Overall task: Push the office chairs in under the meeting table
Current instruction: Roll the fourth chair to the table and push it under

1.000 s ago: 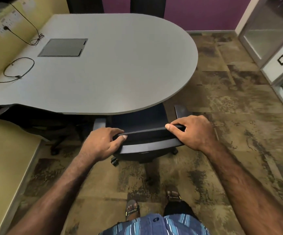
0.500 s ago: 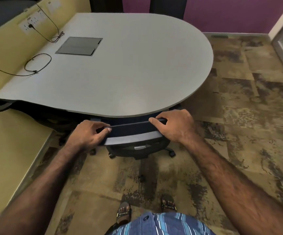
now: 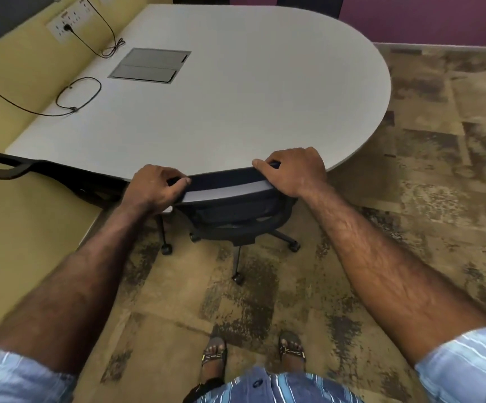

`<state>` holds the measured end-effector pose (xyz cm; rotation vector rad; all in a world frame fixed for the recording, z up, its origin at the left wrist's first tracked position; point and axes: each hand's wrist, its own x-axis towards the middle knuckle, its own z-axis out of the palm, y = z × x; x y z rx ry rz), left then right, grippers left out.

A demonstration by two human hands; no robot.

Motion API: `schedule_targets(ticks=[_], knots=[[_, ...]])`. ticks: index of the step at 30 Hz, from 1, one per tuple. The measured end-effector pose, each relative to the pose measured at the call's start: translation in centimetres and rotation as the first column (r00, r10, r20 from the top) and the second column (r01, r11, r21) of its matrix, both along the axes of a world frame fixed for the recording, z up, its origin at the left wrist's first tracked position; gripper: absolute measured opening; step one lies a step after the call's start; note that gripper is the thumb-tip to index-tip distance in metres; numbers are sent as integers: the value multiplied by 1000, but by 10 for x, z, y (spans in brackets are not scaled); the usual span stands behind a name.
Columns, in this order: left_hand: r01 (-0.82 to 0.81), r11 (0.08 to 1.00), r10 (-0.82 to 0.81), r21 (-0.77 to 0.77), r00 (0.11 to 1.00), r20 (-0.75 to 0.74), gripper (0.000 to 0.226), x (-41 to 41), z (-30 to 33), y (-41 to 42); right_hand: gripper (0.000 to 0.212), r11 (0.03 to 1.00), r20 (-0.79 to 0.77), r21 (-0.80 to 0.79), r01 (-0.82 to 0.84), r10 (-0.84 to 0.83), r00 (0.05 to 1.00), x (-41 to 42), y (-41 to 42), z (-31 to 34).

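A dark blue office chair [image 3: 230,205] stands at the near edge of the grey meeting table [image 3: 236,97], its seat hidden under the tabletop. Only its backrest top, mesh back and castor base show. My left hand [image 3: 155,189] grips the left end of the backrest's top edge. My right hand [image 3: 292,170] grips the right end, thumb over the rim. The backrest top touches or nearly touches the table edge. A second dark chair [image 3: 9,167] sits at the table's left, partly visible.
A yellow partition [image 3: 17,228] runs along the left, bearing a socket panel [image 3: 67,23] with a plugged black cable [image 3: 78,96] looping on the table. A grey cable hatch [image 3: 150,65] is set in the tabletop. Patterned carpet [image 3: 425,199] spreads to the right; my sandalled feet [image 3: 253,351] stand behind the chair.
The chair has rolled forward under the table with both hands on its backrest; the seat and armrests have disappeared beneath the tabletop. I have stepped closer.
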<state>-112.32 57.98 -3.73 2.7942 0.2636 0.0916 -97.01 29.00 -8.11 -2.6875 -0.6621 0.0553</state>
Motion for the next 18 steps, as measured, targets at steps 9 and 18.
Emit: schedule_targets(ticks=[9, 18], knots=[[16, 1000, -16, 5, 1000, 3, 42, 8, -1, 5, 74, 1000, 6, 22, 14, -14, 1000, 10, 4, -1], [-11, 999, 11, 50, 1000, 4, 47, 0, 2, -5, 73, 999, -13, 8, -39, 39, 999, 3, 0, 3]])
